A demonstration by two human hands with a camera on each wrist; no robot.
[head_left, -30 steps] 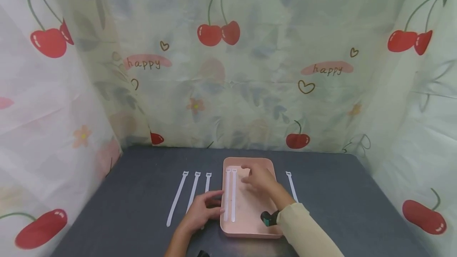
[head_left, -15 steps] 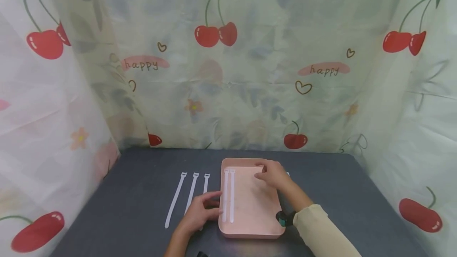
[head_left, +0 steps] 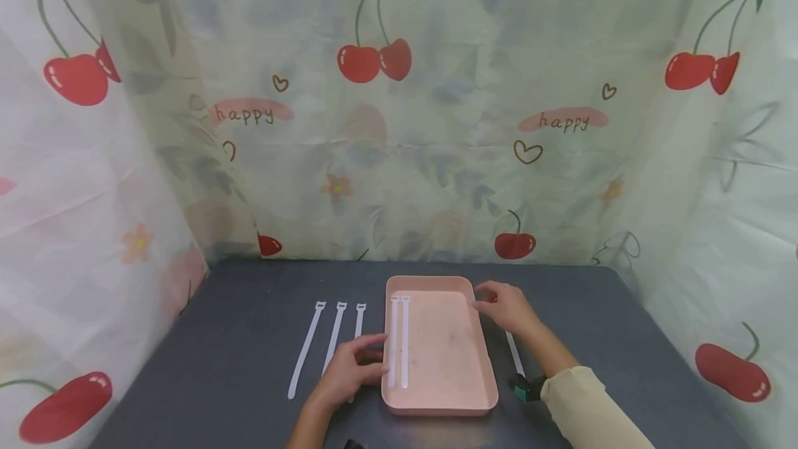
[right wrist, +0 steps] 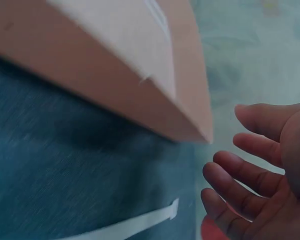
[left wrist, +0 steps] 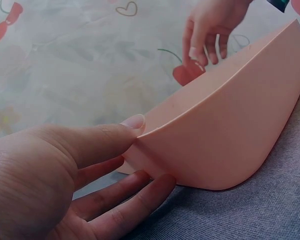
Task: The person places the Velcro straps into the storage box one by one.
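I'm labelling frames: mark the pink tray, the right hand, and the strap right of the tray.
Pink tray [head_left: 442, 352], head view: bare floor.
Right hand [head_left: 508, 306], head view: back of hand.
White strap [head_left: 515, 354], head view: its visible stretch.

A: Pink rectangular tray, lower centre of frame?
B: Plastic by appearance; walls smooth, matt.
A: Flat white straps, lower left of centre?
B: Plastic-looking, smooth.
A: Dark grey table covering, bottom of frame?
B: Woven cloth, matt, faintly rough.
A: White cherry-printed curtain, upper frame?
B: Thin, creased sheet; cloth or plastic undetermined.
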